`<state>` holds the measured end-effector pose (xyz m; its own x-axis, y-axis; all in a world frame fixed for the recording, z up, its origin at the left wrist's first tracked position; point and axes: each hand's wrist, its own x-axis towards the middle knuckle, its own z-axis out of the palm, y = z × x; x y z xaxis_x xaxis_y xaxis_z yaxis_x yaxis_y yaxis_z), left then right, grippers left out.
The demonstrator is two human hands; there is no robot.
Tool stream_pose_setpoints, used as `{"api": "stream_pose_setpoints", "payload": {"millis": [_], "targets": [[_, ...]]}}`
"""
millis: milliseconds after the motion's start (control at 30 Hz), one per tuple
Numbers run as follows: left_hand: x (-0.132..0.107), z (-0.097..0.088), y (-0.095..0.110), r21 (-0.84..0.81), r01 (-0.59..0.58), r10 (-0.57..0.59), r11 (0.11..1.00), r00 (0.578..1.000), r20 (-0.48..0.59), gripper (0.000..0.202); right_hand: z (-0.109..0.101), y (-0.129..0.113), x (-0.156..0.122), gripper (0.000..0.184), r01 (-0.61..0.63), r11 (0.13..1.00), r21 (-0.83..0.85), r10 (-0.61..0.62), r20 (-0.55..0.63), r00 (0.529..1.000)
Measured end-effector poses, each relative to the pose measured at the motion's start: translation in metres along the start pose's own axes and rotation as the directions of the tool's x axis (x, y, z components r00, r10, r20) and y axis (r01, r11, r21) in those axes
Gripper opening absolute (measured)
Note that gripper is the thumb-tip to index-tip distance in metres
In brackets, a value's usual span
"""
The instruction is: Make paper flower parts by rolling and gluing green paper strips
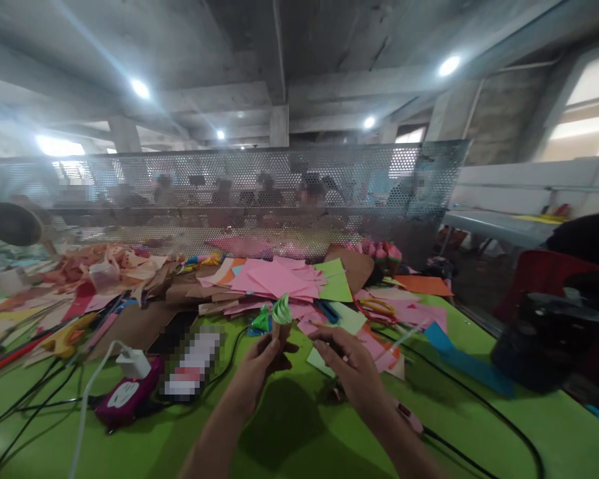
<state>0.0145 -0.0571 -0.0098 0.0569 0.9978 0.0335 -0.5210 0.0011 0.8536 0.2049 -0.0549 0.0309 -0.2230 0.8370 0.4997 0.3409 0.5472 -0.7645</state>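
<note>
My left hand (264,359) is closed around the tan lower part of a small paper ice cream cone, held upright just above the table. Its pleated light-green swirl top (281,310) shows above my fingers. To its right, my right hand (347,356) hovers with fingers bent and slightly apart, and I see nothing held in it. A bright green folded paper piece (262,320) lies just behind the cone. Beneath my right wrist is a pink-handled corded tool (408,416); its tip is hidden.
Stacked pink paper sheets (274,276) cover the back of the green table (289,439). Yellow-handled scissors (377,307) lie right, a yellow glue gun (70,336) left. A purple power strip (130,392), phone (192,366) and loose cables lie near my left arm. A perforated metal screen (259,199) stands behind.
</note>
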Motion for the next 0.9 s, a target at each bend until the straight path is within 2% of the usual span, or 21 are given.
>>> {"api": "stream_pose_setpoints", "payload": {"millis": [133,233,367,433,533,800,900], "targets": [[0.001,-0.001,-0.003,0.049,-0.028,0.027,0.998,0.999,0.018,0.051,0.001,0.000,-0.001,0.019,0.034,0.998,-0.055,-0.033,0.020,0.999],[0.002,-0.002,-0.008,0.094,-0.063,0.059,0.994,0.997,0.043,0.048,0.002,0.001,-0.001,0.020,0.011,0.997,-0.077,-0.008,0.041,0.999],[0.002,0.000,-0.012,0.131,-0.086,0.073,0.988,0.992,0.105,0.044,0.008,0.002,-0.001,0.031,-0.033,0.996,-0.082,0.039,0.076,0.996],[0.001,0.002,-0.013,0.148,-0.086,0.065,0.985,0.988,0.140,0.048,0.010,0.002,-0.002,0.034,-0.033,0.995,-0.091,0.038,0.059,0.998],[0.000,0.005,-0.015,0.208,-0.110,0.074,0.972,0.982,0.174,0.050,0.012,0.003,-0.003,0.031,-0.038,0.994,-0.099,0.041,0.027,0.999],[-0.001,0.007,-0.021,0.410,-0.182,0.138,0.894,0.981,0.134,0.025,0.012,0.001,-0.003,0.017,0.007,0.995,-0.095,-0.004,0.035,0.999],[0.000,0.007,-0.019,0.427,-0.173,0.130,0.887,0.983,0.127,0.023,0.009,0.000,-0.003,0.031,-0.011,0.998,-0.065,0.013,0.029,1.000]]}}
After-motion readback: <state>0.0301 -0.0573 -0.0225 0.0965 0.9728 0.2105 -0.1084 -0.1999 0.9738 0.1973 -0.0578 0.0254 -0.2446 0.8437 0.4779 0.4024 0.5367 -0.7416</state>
